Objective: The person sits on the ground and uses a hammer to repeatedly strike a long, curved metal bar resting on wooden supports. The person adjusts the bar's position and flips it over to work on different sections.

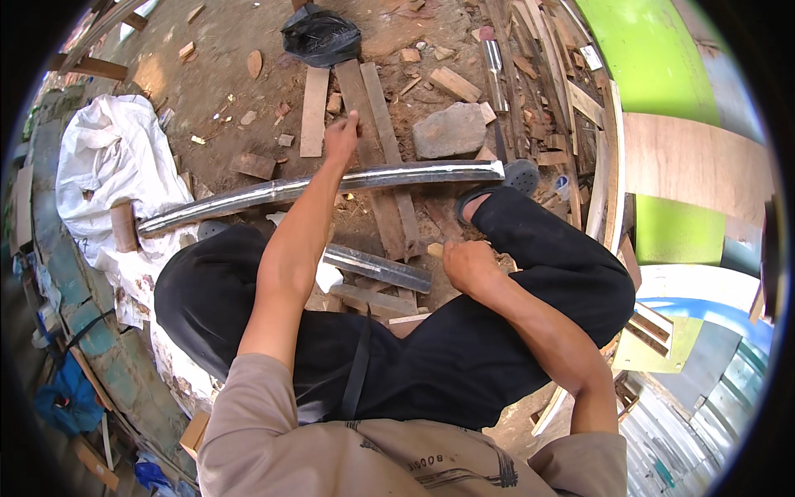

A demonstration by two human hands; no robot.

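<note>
1. Brown short-sleeved cloth shirt (397, 464) and black cloth trousers (422, 356) lie nearest the camera, the bent knees spread wide.
2. Right hand (474, 267): its fingers curl closed around a short pale wooden piece (435, 249), one end protruding between the knees. It looks light, stiff and easy to grip; the rest is hidden, so keep other fingers off any unseen edge.
3. Left hand (341, 139): it is above a long brown wooden plank (370, 124), fingers bent; I cannot tell whether they pinch anything.
4. Under the left forearm, a long dark strip with a white lengthwise band (414, 174) crosses the ground. It seems stiff but unwieldy, best held near both ends; the lens may exaggerate its curve.
5. Edges: its left end meets a crumpled white sack (116, 153); its right end sits by a dark perforated shoe (521, 177). A rough grey stone (450, 131) crowds the far side; bare earth farther left offers more room.
</note>
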